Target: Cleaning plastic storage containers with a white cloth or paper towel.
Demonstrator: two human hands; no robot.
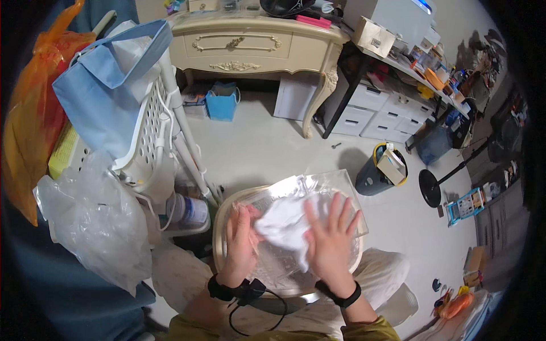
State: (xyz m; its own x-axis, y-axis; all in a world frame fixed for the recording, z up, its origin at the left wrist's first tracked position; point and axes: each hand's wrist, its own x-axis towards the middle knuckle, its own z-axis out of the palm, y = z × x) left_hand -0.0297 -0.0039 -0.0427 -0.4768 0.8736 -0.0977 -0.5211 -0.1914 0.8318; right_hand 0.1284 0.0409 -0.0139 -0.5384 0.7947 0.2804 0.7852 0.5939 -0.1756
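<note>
A white cloth, blurred by motion, is between my two hands above a cream-rimmed stool. My left hand is at the cloth's left end with its fingers curled. Something pinkish shows beside those fingers, and whether they grip the cloth is unclear. Along the cloth's right side is my right hand, fingers spread wide and thumb side close to the fabric. Beneath the cloth a clear plastic sheet covers the stool top and juts past its far right edge.
On my left stand a white perforated basket, a light-blue bag and a clear plastic bag. A trash bin is ahead to the right. Beyond are a cream desk and a fan base.
</note>
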